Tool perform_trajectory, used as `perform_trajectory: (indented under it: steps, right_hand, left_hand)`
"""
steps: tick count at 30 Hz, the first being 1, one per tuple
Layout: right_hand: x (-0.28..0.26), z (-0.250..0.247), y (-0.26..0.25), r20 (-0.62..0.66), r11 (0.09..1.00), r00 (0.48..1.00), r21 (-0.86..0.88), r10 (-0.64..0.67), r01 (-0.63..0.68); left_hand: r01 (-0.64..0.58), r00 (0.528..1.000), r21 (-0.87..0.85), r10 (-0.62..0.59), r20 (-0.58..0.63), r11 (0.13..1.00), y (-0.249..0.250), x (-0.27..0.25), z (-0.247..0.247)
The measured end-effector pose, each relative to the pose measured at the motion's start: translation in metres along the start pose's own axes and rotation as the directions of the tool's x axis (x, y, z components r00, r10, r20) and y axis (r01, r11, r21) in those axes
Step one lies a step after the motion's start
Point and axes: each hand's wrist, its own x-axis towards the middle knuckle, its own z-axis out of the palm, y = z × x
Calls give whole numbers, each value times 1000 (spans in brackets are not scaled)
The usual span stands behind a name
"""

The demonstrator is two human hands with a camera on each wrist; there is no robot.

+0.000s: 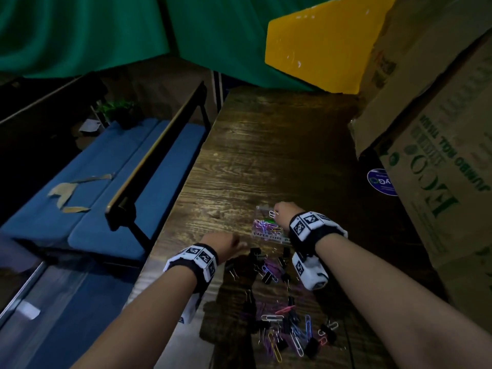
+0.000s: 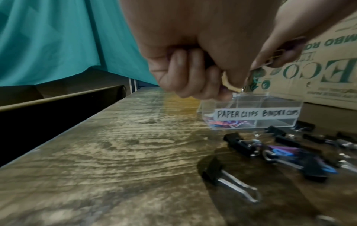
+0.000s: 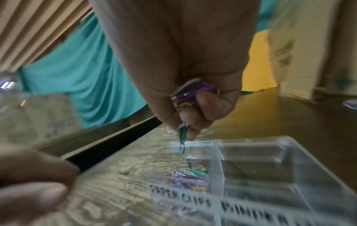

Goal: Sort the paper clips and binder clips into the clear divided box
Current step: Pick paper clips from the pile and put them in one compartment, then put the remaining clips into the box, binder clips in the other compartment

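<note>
The clear divided box (image 1: 266, 233) (image 2: 257, 113) (image 3: 289, 152) is labelled PAPER CLIPS and BINDER CLIPS. Its left compartment holds several coloured paper clips (image 3: 193, 175); the right one looks bare. My right hand (image 1: 285, 210) (image 3: 183, 130) hovers over the paper clip side. It pinches a green paper clip (image 3: 182, 137) and keeps a purple and white bundle (image 3: 193, 91) in its fist. My left hand (image 1: 229, 243) (image 2: 193, 76) is curled just left of the box, with a yellow paper clip loop (image 2: 230, 85) showing under its fingers. Black binder clips (image 1: 266, 275) (image 2: 228, 178) and loose paper clips (image 1: 292, 331) lie nearer me.
Large cardboard boxes (image 1: 439, 155) stand along the table's right side, with a yellow block (image 1: 319, 49) behind them. The wooden table's left edge (image 1: 186, 195) drops to a blue cushioned bench (image 1: 106, 182). A green curtain hangs at the back.
</note>
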Motion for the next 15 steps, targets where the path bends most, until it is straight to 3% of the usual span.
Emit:
perform_trajectory:
  steps: [4,7,12,15]
  right_hand:
    - [28,6,-9,65,996,996,-63,-61,65]
    - [34,9,-11,84,991,988,-4,-133,134]
    - [17,4,10,-43,975,991,175,-128,134]
    - [-1,7,35,49,975,987,170,-151,140]
  left_hand:
    - [-2,1000,0,2,-22,1000,-3,13,-7]
    - [-16,997,40,19,-75,999,-2,30,-19]
    - [-83,990,126,96,-101,989,14,62,-40]
    - [-142,982,194,163,-96,971,36,80,-46]
